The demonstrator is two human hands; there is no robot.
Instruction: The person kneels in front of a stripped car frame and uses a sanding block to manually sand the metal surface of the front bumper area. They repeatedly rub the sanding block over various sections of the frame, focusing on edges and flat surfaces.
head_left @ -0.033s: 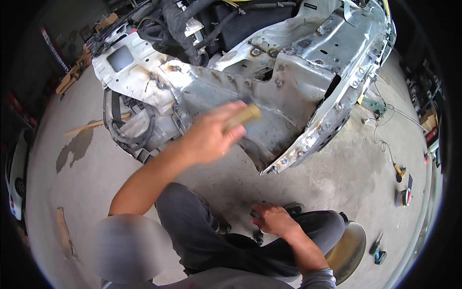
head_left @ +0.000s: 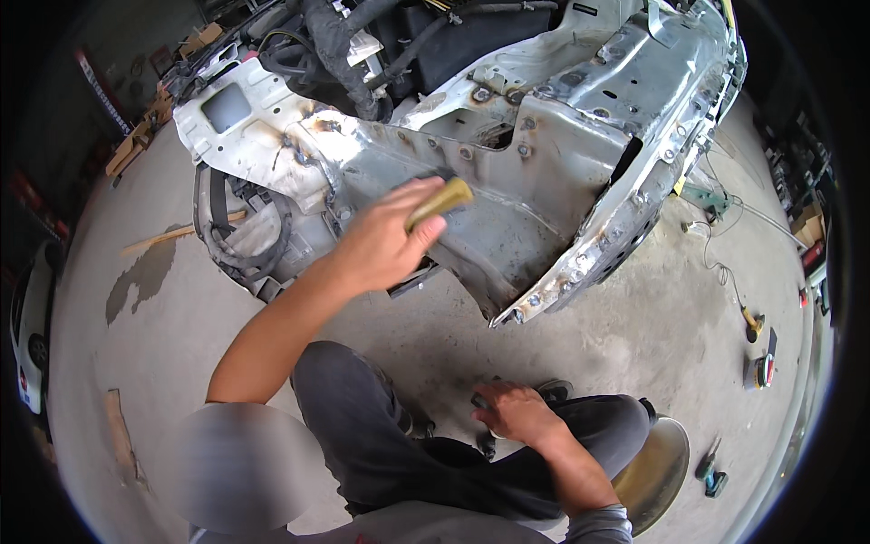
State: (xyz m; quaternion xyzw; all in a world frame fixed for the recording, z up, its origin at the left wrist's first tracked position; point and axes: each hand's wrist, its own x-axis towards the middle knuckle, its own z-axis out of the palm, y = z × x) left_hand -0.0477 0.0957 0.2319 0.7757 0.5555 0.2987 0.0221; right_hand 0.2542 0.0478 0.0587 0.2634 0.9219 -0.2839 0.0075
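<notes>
My left hand [head_left: 385,238] is closed round a wooden-handled brush [head_left: 439,203] and holds it over the bare metal inner panel [head_left: 521,236] of a car's front end. A dark edge shows on the brush's far side; its bristles are hard to make out. Burnt weld spots [head_left: 528,126] dot the panel beyond that hand. Down by my right knee [head_left: 612,426], my right hand [head_left: 517,412] hangs with its fingers curled. Something small and dark [head_left: 480,402] shows at its fingertips, too hidden to name.
I sit low on a round seat [head_left: 666,480] facing the stripped body. Hoses and wiring [head_left: 340,54] fill the engine bay. On the floor at right lie a cordless power tool [head_left: 713,476], a hammer-like tool [head_left: 752,325] and a can [head_left: 757,372]. Wood strips [head_left: 181,234] lie at left.
My left hand and the brush have shifted left and slightly away from me across the panel. My right hand has stayed in place.
</notes>
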